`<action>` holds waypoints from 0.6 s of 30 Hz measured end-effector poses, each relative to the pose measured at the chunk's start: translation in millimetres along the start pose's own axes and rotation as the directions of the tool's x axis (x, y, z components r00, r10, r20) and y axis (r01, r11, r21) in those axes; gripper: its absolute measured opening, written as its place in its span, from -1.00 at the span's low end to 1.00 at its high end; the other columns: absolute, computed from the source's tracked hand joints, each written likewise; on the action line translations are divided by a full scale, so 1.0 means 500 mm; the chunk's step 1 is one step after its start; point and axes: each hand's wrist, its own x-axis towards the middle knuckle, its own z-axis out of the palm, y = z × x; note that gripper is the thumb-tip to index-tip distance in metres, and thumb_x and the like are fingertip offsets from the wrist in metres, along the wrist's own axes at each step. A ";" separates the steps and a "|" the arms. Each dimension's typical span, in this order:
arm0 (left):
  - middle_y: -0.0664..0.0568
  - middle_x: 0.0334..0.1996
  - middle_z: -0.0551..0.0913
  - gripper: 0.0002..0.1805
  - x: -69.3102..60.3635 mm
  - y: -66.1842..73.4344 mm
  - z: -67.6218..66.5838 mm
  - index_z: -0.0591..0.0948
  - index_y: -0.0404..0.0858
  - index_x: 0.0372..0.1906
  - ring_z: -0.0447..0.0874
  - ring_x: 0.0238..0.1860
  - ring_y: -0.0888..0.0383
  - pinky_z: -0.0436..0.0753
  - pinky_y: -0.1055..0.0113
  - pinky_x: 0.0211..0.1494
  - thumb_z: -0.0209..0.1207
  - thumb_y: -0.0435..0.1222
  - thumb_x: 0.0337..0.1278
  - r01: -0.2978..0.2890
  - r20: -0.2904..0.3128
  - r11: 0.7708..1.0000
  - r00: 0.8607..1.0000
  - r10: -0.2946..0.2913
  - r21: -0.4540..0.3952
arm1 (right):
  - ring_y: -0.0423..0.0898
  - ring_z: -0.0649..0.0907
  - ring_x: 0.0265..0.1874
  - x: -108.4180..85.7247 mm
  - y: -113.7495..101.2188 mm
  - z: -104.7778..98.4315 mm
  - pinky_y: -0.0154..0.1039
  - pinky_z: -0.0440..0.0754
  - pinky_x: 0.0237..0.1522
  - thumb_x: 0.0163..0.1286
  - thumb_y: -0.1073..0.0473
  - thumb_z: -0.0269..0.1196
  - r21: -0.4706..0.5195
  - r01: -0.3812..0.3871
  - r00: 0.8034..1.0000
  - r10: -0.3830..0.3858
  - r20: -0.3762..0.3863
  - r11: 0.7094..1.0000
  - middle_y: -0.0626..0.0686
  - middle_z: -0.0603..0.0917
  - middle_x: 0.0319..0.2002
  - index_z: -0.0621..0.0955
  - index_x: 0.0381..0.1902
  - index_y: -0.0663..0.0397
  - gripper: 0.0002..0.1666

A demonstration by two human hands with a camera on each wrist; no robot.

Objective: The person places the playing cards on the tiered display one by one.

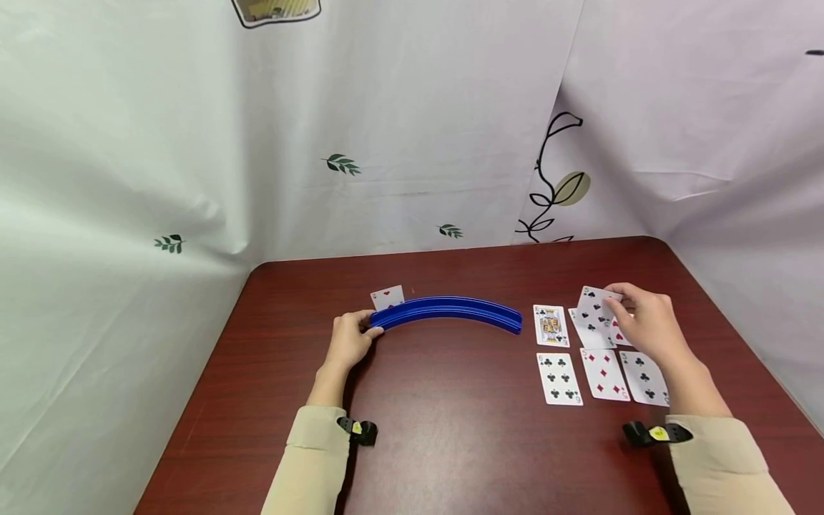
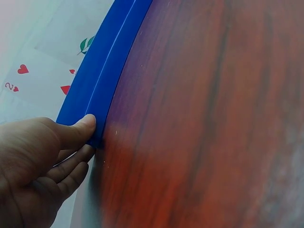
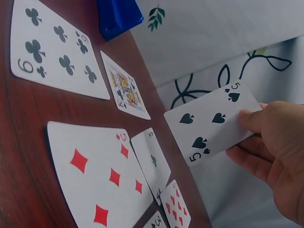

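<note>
My left hand [image 1: 349, 343] pinches the left end of a curved blue card holder [image 1: 450, 307], thumb on its near face. A two of hearts [image 1: 388, 295] shows upright behind the holder's rim near that hand; its lower part is hidden. Between thumb and fingers, my right hand [image 1: 646, 322] holds a five of spades [image 3: 213, 124] raised above the table. Partly covered by that card in the head view lie a black club card [image 3: 151, 161] and a red heart card [image 3: 175, 206].
A king [image 1: 551, 326], a six of clubs [image 1: 558, 379], a five of diamonds [image 1: 604, 374] and a three of clubs [image 1: 644, 378] lie face up at the right of the brown table [image 1: 438, 429]. A white printed cloth [image 1: 399, 129] hangs behind.
</note>
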 end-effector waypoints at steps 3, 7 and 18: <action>-0.15 -0.23 0.79 -0.69 0.000 -0.001 0.002 0.73 -0.36 0.03 0.65 -0.03 -0.12 0.61 0.01 0.10 0.40 -0.40 0.17 0.004 -0.002 1.000 1.000 -0.004 0.000 | 0.33 0.75 -0.35 0.002 -0.003 0.003 -0.48 0.62 -0.39 0.33 0.44 0.32 0.004 0.001 1.000 -0.001 0.002 1.000 0.37 0.73 -0.32 0.65 -0.06 0.36 -0.78; -0.14 -0.24 0.79 -0.69 0.000 -0.001 0.001 0.73 -0.37 0.02 0.66 -0.06 -0.10 0.64 0.01 0.06 0.39 -0.40 0.17 -0.005 -0.009 1.000 1.000 0.005 0.008 | 0.33 0.75 -0.34 0.005 -0.008 0.010 -0.25 0.70 -0.36 0.33 0.44 0.32 0.007 -0.003 1.000 0.003 0.003 1.000 0.37 0.74 -0.31 0.65 -0.06 0.36 -0.78; -0.16 -0.22 0.79 -0.67 -0.001 0.001 -0.001 0.72 -0.37 0.05 0.63 -0.01 -0.14 0.61 -0.01 0.10 0.40 -0.39 0.17 0.001 0.007 1.000 1.000 -0.001 0.004 | 0.31 0.75 -0.32 0.017 -0.026 0.026 0.09 0.69 -0.34 0.35 0.40 0.32 0.016 0.027 1.000 -0.027 0.002 1.000 0.33 0.75 -0.28 0.66 -0.06 0.32 -0.79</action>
